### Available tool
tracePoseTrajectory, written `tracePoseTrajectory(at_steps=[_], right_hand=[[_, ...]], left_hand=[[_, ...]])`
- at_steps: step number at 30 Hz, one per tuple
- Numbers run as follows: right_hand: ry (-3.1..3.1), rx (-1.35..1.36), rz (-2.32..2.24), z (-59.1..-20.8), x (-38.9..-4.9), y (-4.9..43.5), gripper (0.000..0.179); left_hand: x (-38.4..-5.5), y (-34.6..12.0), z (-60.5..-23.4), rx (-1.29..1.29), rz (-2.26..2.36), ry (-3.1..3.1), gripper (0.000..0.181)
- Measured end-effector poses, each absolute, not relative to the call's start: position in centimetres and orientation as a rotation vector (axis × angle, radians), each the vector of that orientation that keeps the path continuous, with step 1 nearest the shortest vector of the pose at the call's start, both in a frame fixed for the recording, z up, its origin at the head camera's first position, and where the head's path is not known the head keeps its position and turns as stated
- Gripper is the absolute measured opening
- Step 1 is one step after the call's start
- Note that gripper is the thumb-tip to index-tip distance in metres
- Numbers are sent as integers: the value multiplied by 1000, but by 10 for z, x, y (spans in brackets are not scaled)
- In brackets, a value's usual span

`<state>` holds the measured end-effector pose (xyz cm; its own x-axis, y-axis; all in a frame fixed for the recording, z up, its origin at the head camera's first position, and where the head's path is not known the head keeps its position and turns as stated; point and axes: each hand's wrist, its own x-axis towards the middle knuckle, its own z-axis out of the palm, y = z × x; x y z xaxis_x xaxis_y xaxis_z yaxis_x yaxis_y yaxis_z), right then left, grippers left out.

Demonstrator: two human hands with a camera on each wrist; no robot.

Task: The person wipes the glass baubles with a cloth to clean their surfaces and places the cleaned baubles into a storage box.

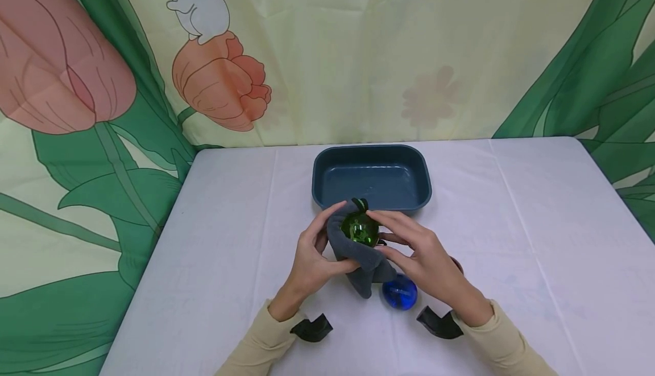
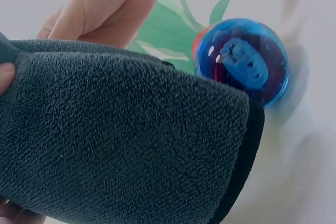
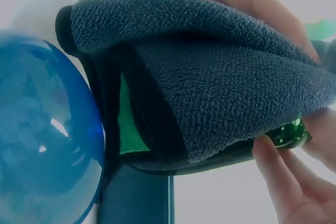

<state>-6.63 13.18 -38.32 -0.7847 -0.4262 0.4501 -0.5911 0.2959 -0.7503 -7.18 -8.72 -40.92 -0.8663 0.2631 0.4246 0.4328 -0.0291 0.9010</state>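
Observation:
A dark grey cloth [image 1: 365, 259] wraps the near and left sides of a shiny green see-through ball [image 1: 362, 229] that has dark strips on top. My left hand [image 1: 314, 256] grips the cloth from the left, thumb across its front. From the right, my right hand [image 1: 422, 251] holds the ball between fingertips and thumb, at the cloth's edge. Just below the cloth lies a blue see-through ball [image 1: 400, 292] on the table. In the left wrist view the cloth [image 2: 121, 135] covers the green ball; in the right wrist view a sliver of the green ball [image 3: 289, 134] shows beside my fingertips.
Beyond my hands stands a dark blue rectangular basin [image 1: 370, 182] on the white-covered table [image 1: 235, 239]. A small reddish thing [image 1: 457, 264] is partly hidden behind my right wrist. At the table's far edge hangs a printed curtain [image 1: 358, 52].

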Motion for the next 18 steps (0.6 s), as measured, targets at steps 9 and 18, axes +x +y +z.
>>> tracePoseTrajectory(at_steps=[9, 18], right_hand=[[-2472, 953, 1392, -381, -67, 133, 72], [-2349, 1078, 1259, -381, -68, 135, 75]], left_hand=[[-73, -87, -412, -749, -2016, -2081, 86], [-73, -87, -411, -763, -2019, -2075, 86]])
